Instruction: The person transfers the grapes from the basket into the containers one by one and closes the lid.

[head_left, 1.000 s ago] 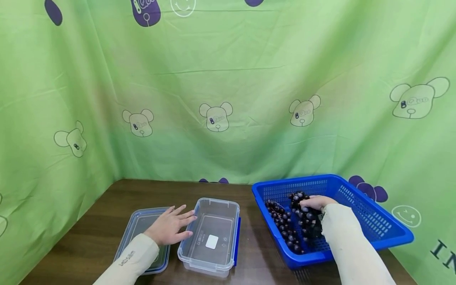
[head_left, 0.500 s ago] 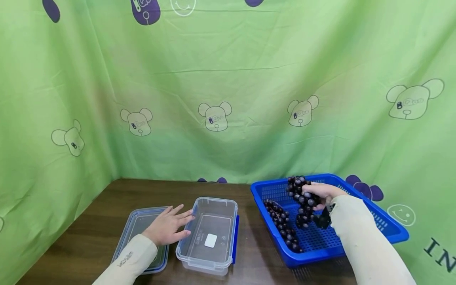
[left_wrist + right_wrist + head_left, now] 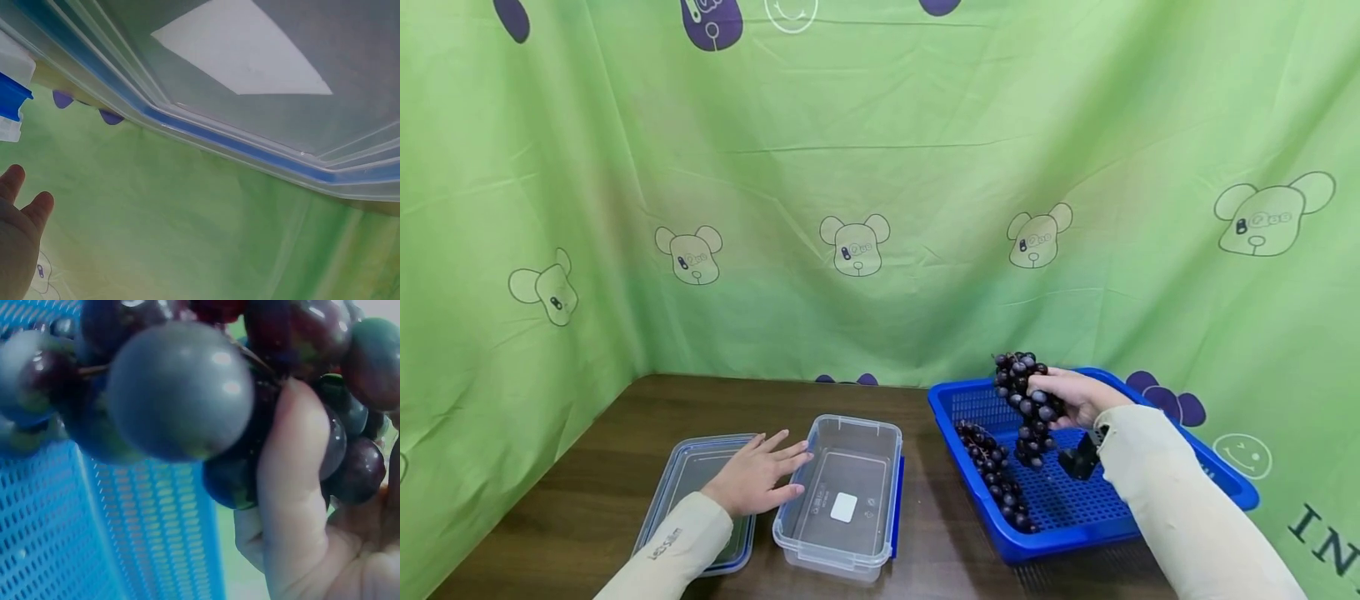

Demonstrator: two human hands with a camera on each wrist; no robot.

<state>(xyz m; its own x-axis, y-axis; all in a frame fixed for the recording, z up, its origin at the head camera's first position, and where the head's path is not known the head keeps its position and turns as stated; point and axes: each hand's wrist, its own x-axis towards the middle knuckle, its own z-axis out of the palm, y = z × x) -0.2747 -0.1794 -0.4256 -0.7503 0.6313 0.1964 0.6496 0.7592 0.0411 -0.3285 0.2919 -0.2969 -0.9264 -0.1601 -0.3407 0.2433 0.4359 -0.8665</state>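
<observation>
My right hand (image 3: 1075, 396) grips a bunch of dark grapes (image 3: 1026, 392) and holds it over the blue basket (image 3: 1011, 546). In the right wrist view, my thumb presses in among the grapes (image 3: 181, 394), and large round grapes fill the upper part. A second bunch of grapes (image 3: 996, 479) lies along the basket's left side. My left hand (image 3: 756, 479) is spread with straight fingers, its fingertips right at the left rim of a clear plastic container (image 3: 850, 467). Under that hand and sleeve lies a clear lid with a blue seal (image 3: 696, 458), partly covered by them.
The brown wooden table (image 3: 617, 467) bears everything. A blue side flap (image 3: 898, 508) stands along the container's right side. A green printed curtain (image 3: 775, 317) hangs behind and at both sides. A small black device (image 3: 1081, 457) hangs beneath the right wrist.
My right hand has lifted the bunch of grapes up from the basket's floor; its lower end now hangs beside the second bunch. My left hand stays in place at the container.
</observation>
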